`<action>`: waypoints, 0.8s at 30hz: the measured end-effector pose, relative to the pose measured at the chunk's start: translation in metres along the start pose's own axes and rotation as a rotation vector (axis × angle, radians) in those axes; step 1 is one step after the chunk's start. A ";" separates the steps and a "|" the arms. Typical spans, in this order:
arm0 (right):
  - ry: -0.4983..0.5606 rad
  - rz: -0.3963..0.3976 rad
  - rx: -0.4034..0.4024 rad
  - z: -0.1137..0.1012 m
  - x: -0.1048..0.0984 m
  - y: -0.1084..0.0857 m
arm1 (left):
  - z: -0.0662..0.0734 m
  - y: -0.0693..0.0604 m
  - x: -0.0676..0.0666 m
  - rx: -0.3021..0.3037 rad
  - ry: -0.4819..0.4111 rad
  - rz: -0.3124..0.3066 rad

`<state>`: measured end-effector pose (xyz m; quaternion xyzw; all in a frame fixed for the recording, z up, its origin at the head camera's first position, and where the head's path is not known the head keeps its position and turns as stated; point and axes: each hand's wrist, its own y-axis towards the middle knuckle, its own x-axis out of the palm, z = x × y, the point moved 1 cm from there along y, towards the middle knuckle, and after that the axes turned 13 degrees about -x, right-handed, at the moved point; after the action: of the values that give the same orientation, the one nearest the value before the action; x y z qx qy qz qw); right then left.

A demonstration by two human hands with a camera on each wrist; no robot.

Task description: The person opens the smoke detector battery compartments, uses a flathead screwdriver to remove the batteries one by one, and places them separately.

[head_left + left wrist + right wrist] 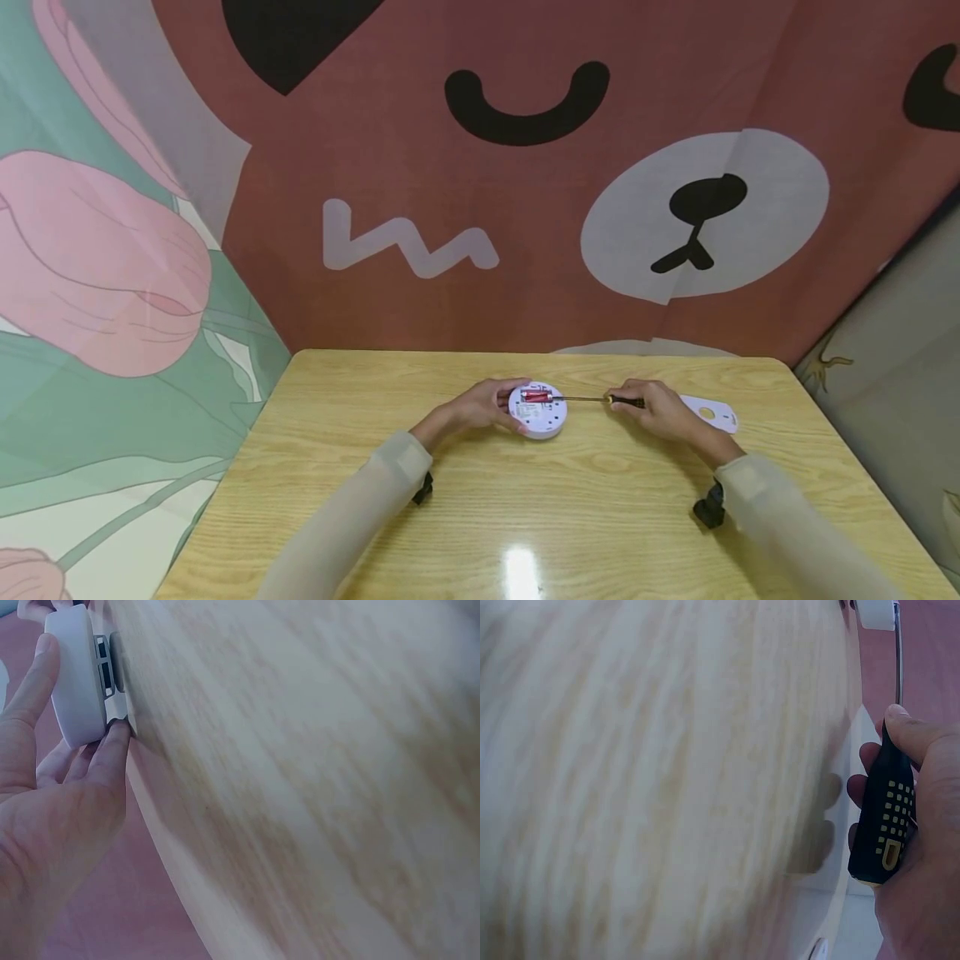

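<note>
A round white device [543,425] with a red battery [536,397] in its upturned face is near the far side of the table. My left hand [483,405] grips its left edge, thumb on the near side and fingers on the far side. Seen from the left wrist, the white casing [77,682] is held edge-on between thumb and fingers. My right hand [660,408] grips a screwdriver [885,810] by its black handle with yellow dots. The metal shaft [585,399] points left, its tip at the battery's right end; exact contact is too small to tell.
A white elongated plate [723,415] with a round hole lies on the wooden table [600,517], partly behind my right hand. A cloth with a printed bear [525,208] hangs right behind the table's far edge. Another printed cloth [112,267] hangs to the left.
</note>
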<state>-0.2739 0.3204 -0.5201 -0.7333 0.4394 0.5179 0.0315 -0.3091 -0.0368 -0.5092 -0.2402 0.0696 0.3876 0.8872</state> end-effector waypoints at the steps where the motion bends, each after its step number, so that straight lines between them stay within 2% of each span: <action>1: 0.007 0.000 -0.006 0.000 0.000 0.000 | 0.000 0.000 0.000 0.003 0.003 -0.003; 18: 0.081 -0.013 0.031 0.006 0.002 -0.003 | 0.001 -0.003 0.000 0.005 0.010 0.000; 24: 0.072 -0.009 0.026 0.006 0.002 -0.003 | -0.001 -0.003 0.000 0.008 0.013 -0.002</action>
<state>-0.2761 0.3242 -0.5260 -0.7529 0.4438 0.4853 0.0278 -0.3068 -0.0391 -0.5084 -0.2391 0.0769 0.3848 0.8882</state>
